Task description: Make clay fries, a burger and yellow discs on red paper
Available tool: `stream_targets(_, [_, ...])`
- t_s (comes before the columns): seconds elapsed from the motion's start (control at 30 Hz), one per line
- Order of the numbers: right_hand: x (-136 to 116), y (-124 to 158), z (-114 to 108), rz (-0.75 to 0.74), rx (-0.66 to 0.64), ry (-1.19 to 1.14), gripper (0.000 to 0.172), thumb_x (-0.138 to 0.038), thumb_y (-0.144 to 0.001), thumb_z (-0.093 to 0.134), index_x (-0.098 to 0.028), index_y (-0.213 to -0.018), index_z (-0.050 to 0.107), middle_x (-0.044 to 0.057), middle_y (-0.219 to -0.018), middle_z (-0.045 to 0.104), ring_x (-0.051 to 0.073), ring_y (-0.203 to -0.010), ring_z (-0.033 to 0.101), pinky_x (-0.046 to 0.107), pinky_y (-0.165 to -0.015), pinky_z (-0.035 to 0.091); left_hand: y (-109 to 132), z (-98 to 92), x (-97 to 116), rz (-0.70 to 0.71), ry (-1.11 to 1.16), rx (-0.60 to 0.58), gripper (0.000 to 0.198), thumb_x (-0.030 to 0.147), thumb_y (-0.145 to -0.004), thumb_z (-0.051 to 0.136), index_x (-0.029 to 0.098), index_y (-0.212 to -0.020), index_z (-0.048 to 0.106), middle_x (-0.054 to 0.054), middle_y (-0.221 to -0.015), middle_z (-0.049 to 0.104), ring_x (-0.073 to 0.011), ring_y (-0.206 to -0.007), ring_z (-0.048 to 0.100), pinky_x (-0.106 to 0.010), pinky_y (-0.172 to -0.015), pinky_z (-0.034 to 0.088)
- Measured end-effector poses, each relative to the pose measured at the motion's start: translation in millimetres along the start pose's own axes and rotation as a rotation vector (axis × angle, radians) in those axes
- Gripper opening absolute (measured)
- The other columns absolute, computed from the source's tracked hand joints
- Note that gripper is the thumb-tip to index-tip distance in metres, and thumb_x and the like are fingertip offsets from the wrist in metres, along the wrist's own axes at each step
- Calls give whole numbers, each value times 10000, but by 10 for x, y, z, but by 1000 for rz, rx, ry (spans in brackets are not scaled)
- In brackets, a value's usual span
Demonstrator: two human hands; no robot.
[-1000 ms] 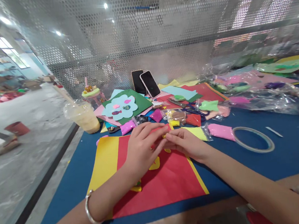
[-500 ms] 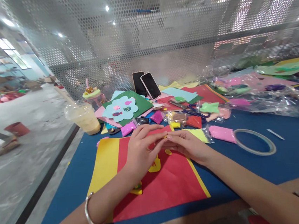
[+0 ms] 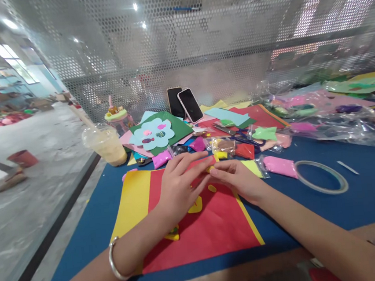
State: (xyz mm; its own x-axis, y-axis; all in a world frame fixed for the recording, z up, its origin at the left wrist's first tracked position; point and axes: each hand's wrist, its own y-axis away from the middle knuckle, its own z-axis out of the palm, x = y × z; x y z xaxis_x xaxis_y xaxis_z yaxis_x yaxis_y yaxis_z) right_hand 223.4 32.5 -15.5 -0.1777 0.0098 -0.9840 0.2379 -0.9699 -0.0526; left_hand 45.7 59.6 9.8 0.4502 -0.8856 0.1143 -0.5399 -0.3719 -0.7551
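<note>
My right hand [image 3: 241,179] pinches a small piece of yellow clay [image 3: 209,169] between thumb and fingers. Stretched out beside it is my left hand [image 3: 180,183], its fingers apart and their tips close to the clay; whether they touch it I cannot tell. Both hands are above a red sheet of paper [image 3: 213,233] with a yellow band [image 3: 133,196] on its left. On the sheet lie a yellow shape with a red mark [image 3: 195,205], a flat yellow oval [image 3: 212,188] and a yellow-and-green piece [image 3: 174,233] partly covered by my left forearm.
Behind the sheet lie several clay packets, such as a pink one [image 3: 280,167], and scissors [image 3: 250,139]. A tape roll [image 3: 339,183] is at right. A plastic cup [image 3: 106,146] stands at left near the table edge. Two phones [image 3: 191,105] lean against the perforated metal screen [image 3: 227,74].
My left fingers have lifted and spread slightly from the yellow clay, showing more of it. The right hand keeps its pinch. The view has shifted a little.
</note>
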Motion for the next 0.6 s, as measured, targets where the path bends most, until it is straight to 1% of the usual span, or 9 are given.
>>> stream_targets(0.1, [1,6,-5,-7,-34,16,320,-465,-763,706,-173,-883,765,64,-838,729,185,-774,645,341,-777,490,4,9,-12,48,-32,25,171,231,-868,625,213,-1030,679,-61,-1123,700,-208,-1006,619,-362,-878,523])
stream_targets(0.23, [10,-1,-10,-36,-27,46,284,-450,-792,684,-183,-846,765,48,-793,717,175,-779,634,324,-781,475,11,22,-10,61,-64,13,227,251,-859,638,197,-1078,659,-77,-1149,691,-219,-1018,618,-374,-881,533])
stream_targets(0.37, [1,-4,12,-57,0,81,272,-443,-765,707,-174,-769,749,28,-718,689,156,-700,598,287,-678,456,14,17,25,91,-44,49,230,219,-841,656,195,-1070,653,-71,-1141,696,-206,-1012,625,-364,-886,539])
stream_targets(0.43, [-3,1,20,-63,-6,86,279,-442,-772,698,-168,-757,746,24,-696,679,147,-668,582,281,-656,448,16,16,33,101,-43,63,206,205,-841,653,197,-1047,659,-64,-1149,695,-201,-1008,625,-359,-883,543])
stream_targets(0.5, [-1,4,16,-70,-23,95,296,-454,-793,673,-168,-778,751,29,-712,682,152,-681,589,291,-681,459,18,19,28,94,-57,51,209,211,-854,637,200,-1062,656,-60,-1172,686,-202,-1017,619,-360,-882,545])
stream_targets(0.6, [6,-1,-5,-96,-35,135,320,-473,-833,625,-186,-850,764,47,-795,708,180,-768,617,317,-748,475,15,20,10,61,-77,-11,227,243,-869,618,192,-1088,654,-66,-1204,670,-216,-1040,612,-372,-888,543])
